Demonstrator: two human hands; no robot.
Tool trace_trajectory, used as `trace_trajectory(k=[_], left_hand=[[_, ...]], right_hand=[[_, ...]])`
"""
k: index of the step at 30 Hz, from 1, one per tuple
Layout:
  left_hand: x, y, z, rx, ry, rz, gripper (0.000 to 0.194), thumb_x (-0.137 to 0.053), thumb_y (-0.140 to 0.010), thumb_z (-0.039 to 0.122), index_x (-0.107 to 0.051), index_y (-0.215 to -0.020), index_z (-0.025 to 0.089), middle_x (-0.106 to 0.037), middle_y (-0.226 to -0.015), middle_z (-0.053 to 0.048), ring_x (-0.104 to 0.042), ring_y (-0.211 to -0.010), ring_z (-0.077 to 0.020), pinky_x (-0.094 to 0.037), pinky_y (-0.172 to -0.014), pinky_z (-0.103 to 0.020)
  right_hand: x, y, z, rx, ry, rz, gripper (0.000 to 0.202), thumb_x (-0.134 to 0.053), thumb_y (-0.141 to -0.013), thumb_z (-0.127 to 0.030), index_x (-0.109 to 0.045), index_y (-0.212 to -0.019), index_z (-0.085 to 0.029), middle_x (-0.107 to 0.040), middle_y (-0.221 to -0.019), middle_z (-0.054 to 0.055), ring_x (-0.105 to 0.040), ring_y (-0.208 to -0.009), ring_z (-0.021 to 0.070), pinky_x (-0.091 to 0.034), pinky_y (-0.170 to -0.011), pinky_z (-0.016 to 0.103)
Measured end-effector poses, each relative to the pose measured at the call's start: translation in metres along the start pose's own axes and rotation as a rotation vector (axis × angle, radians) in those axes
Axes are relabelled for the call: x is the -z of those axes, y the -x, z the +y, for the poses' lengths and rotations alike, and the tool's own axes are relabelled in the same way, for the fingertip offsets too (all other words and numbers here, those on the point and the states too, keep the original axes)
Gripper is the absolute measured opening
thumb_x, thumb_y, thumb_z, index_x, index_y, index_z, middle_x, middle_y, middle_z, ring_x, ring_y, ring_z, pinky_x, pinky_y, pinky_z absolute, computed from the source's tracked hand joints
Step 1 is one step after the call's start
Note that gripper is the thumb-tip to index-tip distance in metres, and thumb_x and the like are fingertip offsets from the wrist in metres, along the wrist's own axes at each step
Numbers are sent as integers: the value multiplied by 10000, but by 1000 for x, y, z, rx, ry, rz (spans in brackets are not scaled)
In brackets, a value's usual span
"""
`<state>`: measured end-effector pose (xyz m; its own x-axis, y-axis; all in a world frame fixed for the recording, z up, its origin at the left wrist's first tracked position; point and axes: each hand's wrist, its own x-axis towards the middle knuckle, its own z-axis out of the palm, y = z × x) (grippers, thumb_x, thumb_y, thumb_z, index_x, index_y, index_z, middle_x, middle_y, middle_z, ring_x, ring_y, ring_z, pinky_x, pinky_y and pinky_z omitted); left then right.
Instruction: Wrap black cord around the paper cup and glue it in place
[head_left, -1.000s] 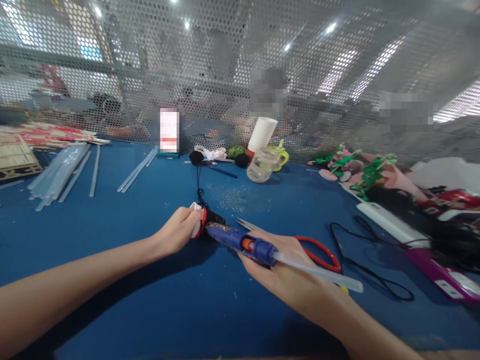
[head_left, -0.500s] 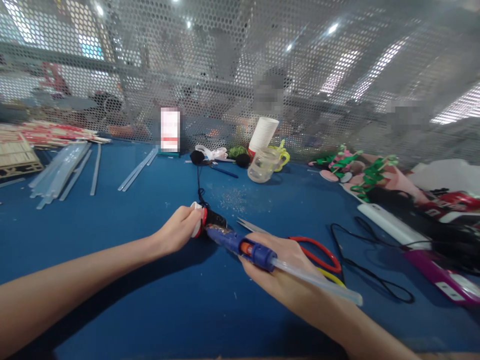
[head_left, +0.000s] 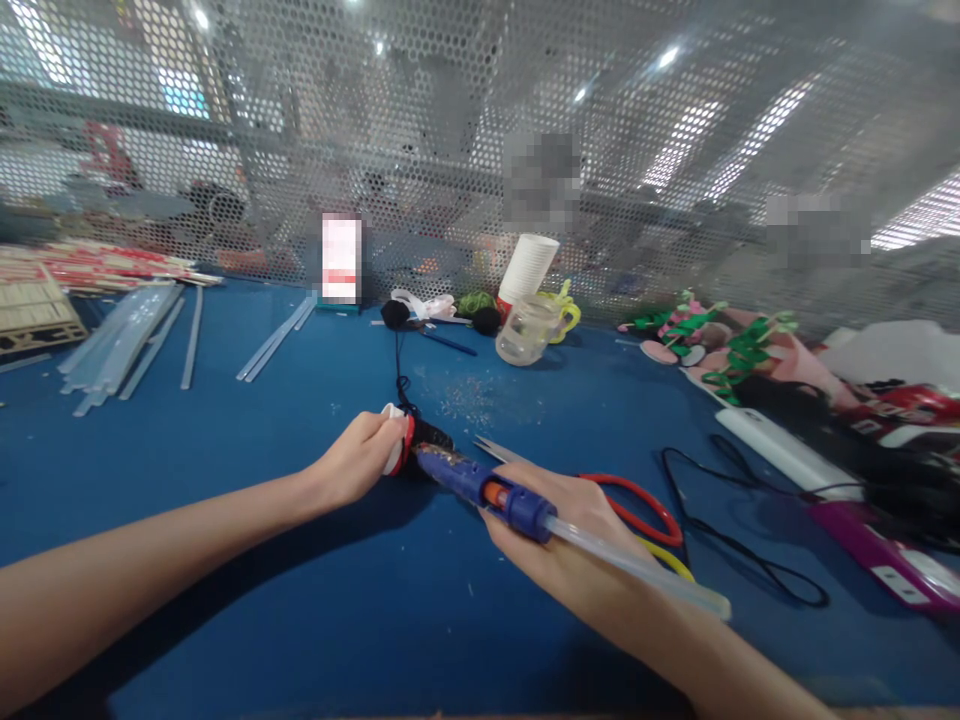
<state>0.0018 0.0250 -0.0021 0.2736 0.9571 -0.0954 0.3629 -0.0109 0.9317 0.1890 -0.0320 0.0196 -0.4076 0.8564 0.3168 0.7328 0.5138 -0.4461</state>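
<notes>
My left hand (head_left: 361, 458) is closed around a paper cup (head_left: 409, 437), white with a red band, tipped on its side. Black yarn (head_left: 432, 436) covers its far part, and a strand leads back to a black yarn ball (head_left: 395, 314). My right hand (head_left: 574, 515) grips a blue hot glue gun (head_left: 465, 476), its fingers partly hidden beneath. The gun's nozzle end is at the yarn-covered side; whether it touches cannot be made out. A translucent glue stick (head_left: 637, 568) juts from the rear. Scissors (head_left: 651, 505) with red and yellow handles lie partly under my right hand.
Glue sticks (head_left: 124, 345) lie at left. Stacked paper cups (head_left: 529, 268) and a clear plastic cup (head_left: 521, 335) stand near the perforated metal screen (head_left: 435, 130). A power strip (head_left: 787, 455), a black cord (head_left: 757, 565) and craft flowers (head_left: 739, 355) occupy the right.
The glue gun and its stick have shifted very slightly. Both hands keep their hold, and the cup stays almost in place.
</notes>
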Motion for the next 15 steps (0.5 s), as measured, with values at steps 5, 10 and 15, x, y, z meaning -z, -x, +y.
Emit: trace_trajectory(k=[5,10,15], left_hand=[[-1,-1,0,28,6,10,297,-312,-735,324,-426,-526,146,-336,-457,45,-287,-449,-84,-247,-439,-219],[-1,-2,0,31,10,15,294,-312,-730,329,-427,-530,147,-329,-463,44,-279,-453,-86,-239,-445,-224],[-1,-1,-1,39,5,29,288,-306,-728,332,-408,-525,154,-313,-459,47,-272,-450,-86,-233,-447,-226]], right_hand=[[-2,0,2,18,-37,-11,65,-481,-684,-124,-510,-697,-181,-549,-608,-13,-485,-519,99,-359,-500,205],[-2,0,2,13,-32,-14,67,-489,-675,-115,-507,-687,-179,-545,-608,-17,-484,-523,97,-359,-503,202],[-1,2,2,18,-42,-64,60,-473,-705,-127,-503,-706,-180,-547,-622,-14,-481,-540,100,-360,-515,210]])
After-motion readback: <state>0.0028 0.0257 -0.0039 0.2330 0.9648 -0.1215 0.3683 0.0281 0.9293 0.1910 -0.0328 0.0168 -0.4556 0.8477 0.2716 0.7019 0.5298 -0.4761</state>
